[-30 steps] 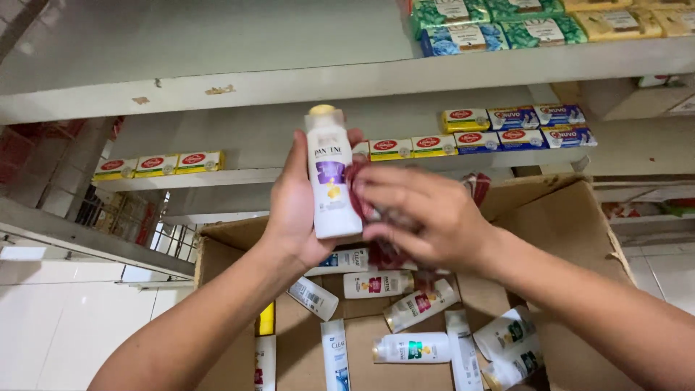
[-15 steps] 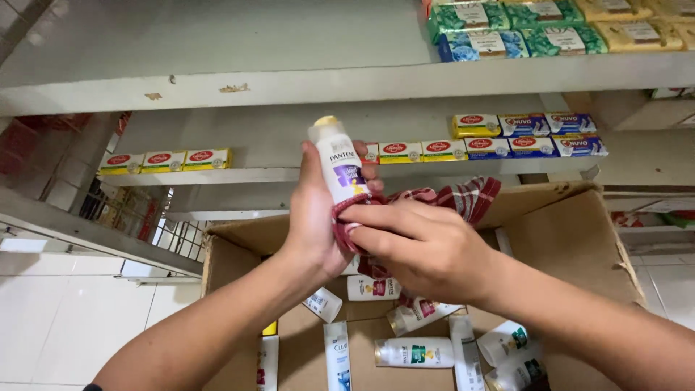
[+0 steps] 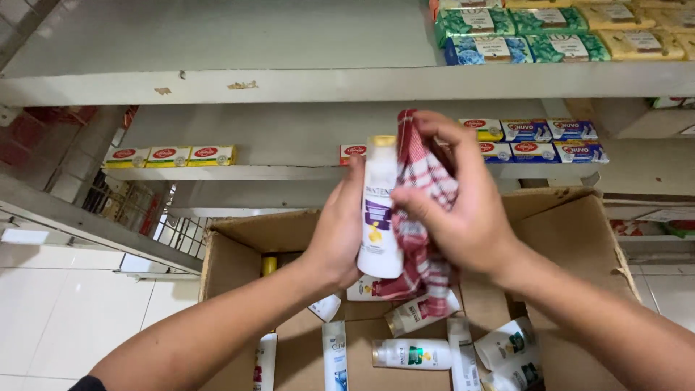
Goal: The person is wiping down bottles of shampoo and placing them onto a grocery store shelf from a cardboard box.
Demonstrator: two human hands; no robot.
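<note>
I note the bottle [image 3: 379, 210] in the left hand [image 3: 337, 232] is smooth white plastic with a slight gloss, a glossy printed label and a yellow plastic cap. At its 3 o'clock, the cloth [image 3: 423, 210] held by the right hand [image 3: 463, 217] is woven cotton-like fabric, red-and-white checked, matt and creased. At 6 o'clock, the box [image 3: 565, 239] is matt brown corrugated cardboard, rough at torn edges. I see the bottles inside [image 3: 413, 355] are glossy plastic. At 12 o'clock, the shelf [image 3: 217, 83] is painted grey, matt, with chipped patches.
</note>
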